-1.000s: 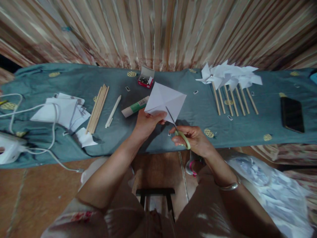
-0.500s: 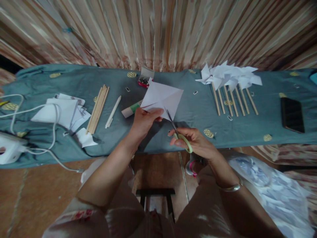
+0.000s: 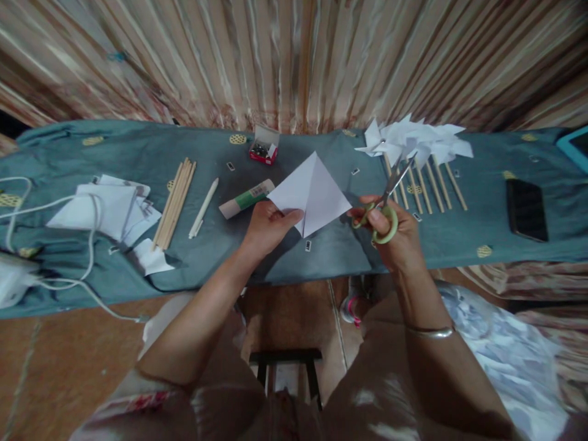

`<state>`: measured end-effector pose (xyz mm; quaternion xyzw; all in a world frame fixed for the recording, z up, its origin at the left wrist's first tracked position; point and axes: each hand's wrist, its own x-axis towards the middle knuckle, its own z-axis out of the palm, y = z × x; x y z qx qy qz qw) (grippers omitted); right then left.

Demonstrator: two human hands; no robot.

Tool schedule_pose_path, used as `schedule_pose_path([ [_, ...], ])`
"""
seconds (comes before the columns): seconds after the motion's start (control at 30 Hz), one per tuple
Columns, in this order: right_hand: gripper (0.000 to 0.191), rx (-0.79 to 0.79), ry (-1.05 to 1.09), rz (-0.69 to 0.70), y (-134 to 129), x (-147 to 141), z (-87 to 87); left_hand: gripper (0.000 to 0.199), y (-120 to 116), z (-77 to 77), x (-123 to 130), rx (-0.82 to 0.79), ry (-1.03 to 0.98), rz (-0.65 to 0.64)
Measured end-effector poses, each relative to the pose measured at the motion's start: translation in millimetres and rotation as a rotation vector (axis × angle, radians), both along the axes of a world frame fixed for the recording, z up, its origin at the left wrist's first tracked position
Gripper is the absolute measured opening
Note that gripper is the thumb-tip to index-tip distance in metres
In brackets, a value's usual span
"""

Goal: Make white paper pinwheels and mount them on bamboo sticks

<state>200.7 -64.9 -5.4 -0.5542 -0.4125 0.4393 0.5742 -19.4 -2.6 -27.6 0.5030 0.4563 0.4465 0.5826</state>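
Note:
My left hand pinches a square white sheet of paper by its lower left side, thumb on top. The sheet has a crease or cut line running down to its near corner. In my right hand are scissors with pale green handles, their blades parted slightly and pointing up and away. The fingertips of that hand are close to the sheet's right corner; whether they touch it I cannot tell. Behind my left hand lies a green and white tube, perhaps a glue stick.
Farther back stands a small red box of pins. To the left are a white pen, wooden sticks and stacked paper beside a white cable. Paper pinwheels and a phone lie right on the cloth-covered table.
The scissors have come away from the paper and moved right, turned upward in my right hand. The sheet has been turned and sits slightly more to the right in my left hand.

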Motion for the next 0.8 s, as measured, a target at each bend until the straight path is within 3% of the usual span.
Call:
schedule_pose_path([
  [0.13,0.039,0.044,-0.046,-0.023,7.3,-5.5,-1.6,0.017,-5.2,-5.2,2.5,0.042,0.074,-0.134],
  [0.43,0.039,-0.009,-0.004,-0.009,16.4,-18.1,3.9,0.013,-12.6,3.9,5.5,0.144,0.247,-0.276],
  [0.6,0.039,-0.117,0.103,0.054,14.7,-28.8,1.5,0.014,-14.8,-0.6,7.4,0.119,0.198,-0.273],
  [0.8,0.035,-0.131,0.122,0.035,12.1,-38.5,0.5,0.021,-17.3,-4.6,13.2,0.018,0.087,-0.222],
])
